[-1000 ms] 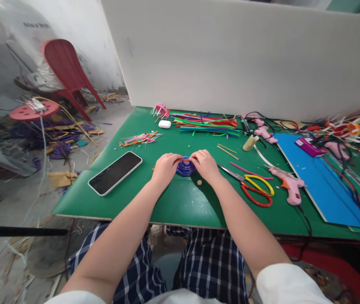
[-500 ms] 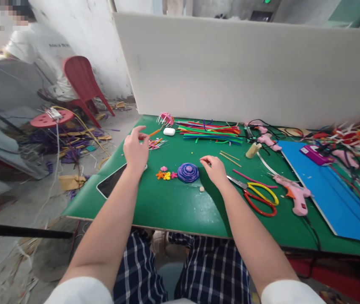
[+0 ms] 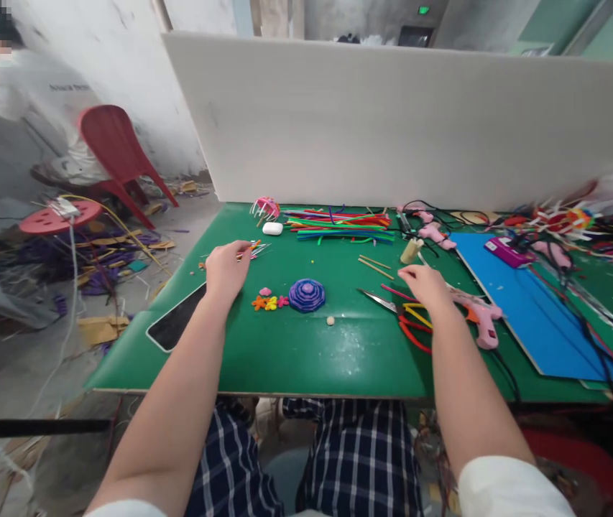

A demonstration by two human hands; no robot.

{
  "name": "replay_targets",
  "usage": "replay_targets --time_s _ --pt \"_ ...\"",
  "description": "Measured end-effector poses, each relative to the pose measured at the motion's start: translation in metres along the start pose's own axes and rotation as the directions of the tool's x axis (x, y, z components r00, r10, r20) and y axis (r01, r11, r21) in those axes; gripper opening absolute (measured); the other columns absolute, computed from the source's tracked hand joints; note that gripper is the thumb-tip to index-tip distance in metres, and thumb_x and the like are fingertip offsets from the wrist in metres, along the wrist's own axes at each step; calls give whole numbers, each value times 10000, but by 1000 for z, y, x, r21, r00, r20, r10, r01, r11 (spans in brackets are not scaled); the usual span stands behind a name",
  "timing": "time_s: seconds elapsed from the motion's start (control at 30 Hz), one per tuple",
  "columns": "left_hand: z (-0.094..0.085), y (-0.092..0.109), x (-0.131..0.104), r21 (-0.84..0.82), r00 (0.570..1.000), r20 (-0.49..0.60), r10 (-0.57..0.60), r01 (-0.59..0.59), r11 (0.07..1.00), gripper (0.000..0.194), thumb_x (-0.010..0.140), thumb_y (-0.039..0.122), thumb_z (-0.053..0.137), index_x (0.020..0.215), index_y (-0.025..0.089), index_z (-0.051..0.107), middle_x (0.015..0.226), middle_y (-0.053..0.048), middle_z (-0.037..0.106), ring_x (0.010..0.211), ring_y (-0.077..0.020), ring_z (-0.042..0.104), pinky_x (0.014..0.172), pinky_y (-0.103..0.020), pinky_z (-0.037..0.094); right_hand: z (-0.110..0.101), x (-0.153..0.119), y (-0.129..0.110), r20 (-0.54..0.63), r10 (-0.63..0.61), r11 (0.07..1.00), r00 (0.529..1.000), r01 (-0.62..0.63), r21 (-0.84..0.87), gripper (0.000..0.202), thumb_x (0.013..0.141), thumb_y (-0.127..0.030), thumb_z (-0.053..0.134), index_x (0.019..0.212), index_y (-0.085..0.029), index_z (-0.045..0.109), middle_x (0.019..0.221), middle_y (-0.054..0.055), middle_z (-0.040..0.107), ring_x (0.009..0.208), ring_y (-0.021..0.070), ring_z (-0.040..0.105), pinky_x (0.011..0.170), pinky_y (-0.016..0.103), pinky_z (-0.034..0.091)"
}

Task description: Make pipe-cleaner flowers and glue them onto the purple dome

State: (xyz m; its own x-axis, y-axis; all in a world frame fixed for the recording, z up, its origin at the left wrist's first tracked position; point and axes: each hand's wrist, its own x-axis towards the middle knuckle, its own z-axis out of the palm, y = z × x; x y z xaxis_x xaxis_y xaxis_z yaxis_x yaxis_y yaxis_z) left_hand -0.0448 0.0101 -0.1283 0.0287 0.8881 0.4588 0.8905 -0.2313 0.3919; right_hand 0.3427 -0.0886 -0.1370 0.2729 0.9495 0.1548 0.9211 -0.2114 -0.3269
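My left hand [image 3: 226, 267] is at the left of the green table, fingers closed round an orange piece [image 3: 255, 245] beside a small pile of thin sticks. My right hand [image 3: 425, 287] is above the scissors [image 3: 412, 327], near a beige cylinder [image 3: 410, 251]; its fingertips are pinched together, and whatever they hold, if anything, is too small to name. Between the hands lie a purple and blue coiled disc [image 3: 307, 295], small orange, yellow and pink flowers [image 3: 270, 303] and a small pale bead [image 3: 330, 321].
A phone [image 3: 177, 319] lies by my left forearm. Colourful pipe cleaners [image 3: 341, 224] and a white case [image 3: 272, 228] are at the back. Right of my hand are a pink glue gun [image 3: 484, 319], cables and a blue board [image 3: 532, 316]. A person sits at far left.
My right hand has moved right, from beside the coiled disc to over the scissors. My left hand has lowered toward the stick pile with the orange piece. The view has shifted slightly.
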Motion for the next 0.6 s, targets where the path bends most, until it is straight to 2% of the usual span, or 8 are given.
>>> replay_targets --time_s 0.07,0.17,0.3,0.37,0.43,0.47,0.53,0.6 --pt "0 11 -6 -70 1000 -30 -6 3 998 275 833 294 444 1002 245 656 956 -21 698 910 -225 609 805 -317 435 -7 -4 13 106 -12 998 994 19 -66 143 739 -277 594 752 -188 705 808 71 700 737 203 622 657 276 421" --pt "5 24 -12 -147 999 -41 6 -12 989 274 830 256 443 993 226 661 953 -24 700 893 -204 621 821 -301 440 -4 -7 13 192 -51 990 980 75 -121 55 679 -239 652 653 -198 678 755 56 687 718 191 614 643 263 411" --pt "10 31 -17 -199 997 -40 59 -66 978 257 818 230 468 979 212 668 960 -36 700 917 -213 622 836 -315 446 0 -1 6 159 -97 990 983 112 -87 106 722 -182 584 626 -177 630 757 75 671 757 196 604 665 274 415" --pt "9 34 -19 -229 997 -44 70 -78 970 251 816 232 479 977 213 670 953 -35 701 921 -219 623 832 -321 452 -7 6 3 107 -116 992 987 119 -31 117 774 -232 535 714 -179 622 777 62 666 740 178 600 635 263 426" --pt "5 39 -21 -281 997 -39 68 -77 957 242 814 238 488 968 215 673 935 -27 705 916 -214 626 835 -317 455 -16 12 -4 11 -91 970 996 86 229 155 811 -305 493 814 -186 591 787 43 657 704 153 595 558 235 430" --pt "4 43 -23 -320 997 -29 66 -72 945 236 815 242 492 964 217 673 930 -22 705 912 -207 627 838 -312 456 -20 13 -10 -22 -54 899 998 58 433 163 807 -333 500 834 -189 572 777 32 651 680 140 593 518 219 427" --pt "1 57 -29 -436 997 12 75 -62 898 229 820 261 496 961 215 670 938 -16 703 905 -188 629 844 -295 458 -23 13 -28 -3 26 596 1000 -13 803 161 751 -340 572 816 -196 542 717 6 636 614 119 587 457 192 419" --pt "0 74 -39 -597 988 91 125 -46 801 244 828 305 498 977 202 662 969 -24 697 903 -173 630 840 -277 465 -21 8 -51 85 25 321 996 -89 943 162 699 -293 625 789 -202 527 664 -18 631 564 106 590 441 182 435"
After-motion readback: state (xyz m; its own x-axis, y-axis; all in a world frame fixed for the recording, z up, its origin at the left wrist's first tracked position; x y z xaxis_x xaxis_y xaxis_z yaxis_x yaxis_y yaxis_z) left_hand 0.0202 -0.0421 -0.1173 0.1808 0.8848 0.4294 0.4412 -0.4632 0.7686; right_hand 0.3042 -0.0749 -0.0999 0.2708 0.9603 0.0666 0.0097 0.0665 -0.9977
